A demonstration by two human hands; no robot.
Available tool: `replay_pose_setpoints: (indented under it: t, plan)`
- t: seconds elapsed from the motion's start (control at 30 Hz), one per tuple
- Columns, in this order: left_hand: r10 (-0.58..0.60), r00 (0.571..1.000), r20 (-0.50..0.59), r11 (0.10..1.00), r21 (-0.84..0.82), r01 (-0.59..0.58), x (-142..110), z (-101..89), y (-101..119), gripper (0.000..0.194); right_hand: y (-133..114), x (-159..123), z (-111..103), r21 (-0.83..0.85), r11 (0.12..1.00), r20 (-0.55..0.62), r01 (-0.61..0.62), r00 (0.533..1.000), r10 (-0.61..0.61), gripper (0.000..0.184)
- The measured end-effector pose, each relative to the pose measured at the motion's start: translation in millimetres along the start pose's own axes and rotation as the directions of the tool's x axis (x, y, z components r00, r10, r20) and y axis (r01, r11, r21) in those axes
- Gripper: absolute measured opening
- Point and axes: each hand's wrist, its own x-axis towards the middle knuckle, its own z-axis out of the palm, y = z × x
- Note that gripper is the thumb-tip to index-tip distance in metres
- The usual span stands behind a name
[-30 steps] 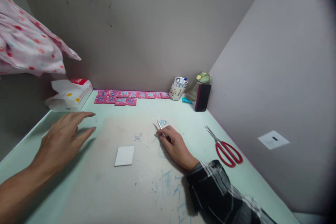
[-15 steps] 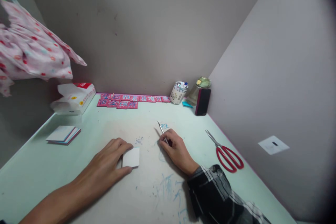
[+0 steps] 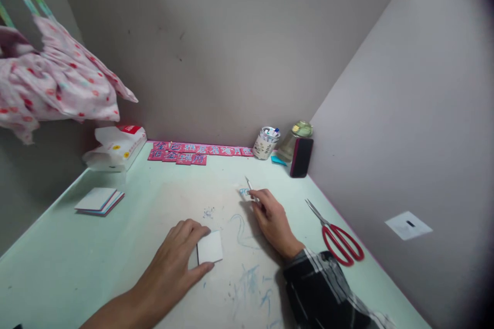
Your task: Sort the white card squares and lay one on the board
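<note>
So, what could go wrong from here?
The slim pointed tool in the right hand might nick the left hand if swung across, since its thumb and fingertips sit at the edges of the white card. The card could also slip if that edge grip loosens. The scissors lie close to the plaid sleeve, so the forearm might knock them.

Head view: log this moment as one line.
left hand: on white card; right hand: holding slim tool; red-handled scissors: untouched

The pale green table (image 3: 57, 262) bears 1 white card (image 3: 210, 247), 1 card stack (image 3: 96, 199), red-handled scissors (image 3: 326, 223) and pink cards (image 3: 184, 158).
</note>
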Motion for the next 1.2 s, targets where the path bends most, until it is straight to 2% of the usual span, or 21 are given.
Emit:
replay_pose_setpoints:
  t: [0.2, 0.37, 0.47, 0.57, 0.67, 0.73, 0.83, 0.9, 1.07, 1.2]
  plan:
    - [-0.003, 1.000, -0.017, 0.999, -0.035, 0.002, -1.1, 4.7, -4.8, 0.039, 33.8, 4.6, -13.4, -0.237, 0.970, -0.034, -0.045, 0.999, 0.038, 0.031]
    - [-0.019, 1.000, -0.005, 0.997, -0.074, 0.018, -1.0, 4.5, -5.7, 0.042, 40.8, 2.1, -10.3, -0.339, 0.940, 0.002, -0.024, 1.000, 0.027, 0.027]
    - [-0.040, 0.999, 0.009, 0.995, -0.086, 0.041, -0.9, 3.8, -5.9, 0.042, 40.0, 3.1, -11.6, -0.373, 0.928, 0.011, 0.000, 1.000, 0.005, 0.028]
    - [-0.051, 0.998, 0.024, 0.994, -0.093, 0.053, -0.1, 3.1, -5.7, 0.041, 30.0, 11.0, -15.8, -0.377, 0.924, 0.043, 0.055, 0.998, -0.042, 0.037]
    - [-0.050, 0.998, 0.031, 0.993, -0.103, 0.053, 1.3, 1.7, -5.3, 0.041, 4.3, 29.9, -14.4, -0.264, 0.948, 0.237, 0.178, 0.965, -0.116, 0.045]
    - [-0.054, 0.998, 0.042, 0.993, -0.105, 0.059, 2.1, 0.3, -5.1, 0.041, -18.6, 48.0, -5.0, -0.133, 0.948, 0.417, 0.288, 0.884, -0.210, 0.044]
    - [-0.062, 0.995, 0.073, 0.992, -0.107, 0.070, 2.8, -0.9, -5.1, 0.041, -49.3, 79.0, 23.2, -0.058, 0.918, 0.505, 0.392, 0.805, -0.312, 0.039]
    - [-0.062, 0.996, 0.071, 0.992, -0.109, 0.069, 2.6, -0.1, -5.9, 0.041, -63.2, 99.0, 47.1, -0.036, 0.901, 0.534, 0.432, 0.771, -0.348, 0.036]
    - [-0.010, 1.000, 0.011, 0.991, -0.131, 0.012, 0.4, 6.2, -12.0, 0.041, -76.8, 138.3, 100.5, -0.062, 0.886, 0.551, 0.460, 0.756, -0.354, 0.028]
    - [0.010, 1.000, -0.014, 0.989, -0.147, -0.012, 0.0, 8.1, -14.1, 0.041, -74.4, 157.4, 123.6, -0.102, 0.887, 0.552, 0.450, 0.767, -0.326, 0.015]
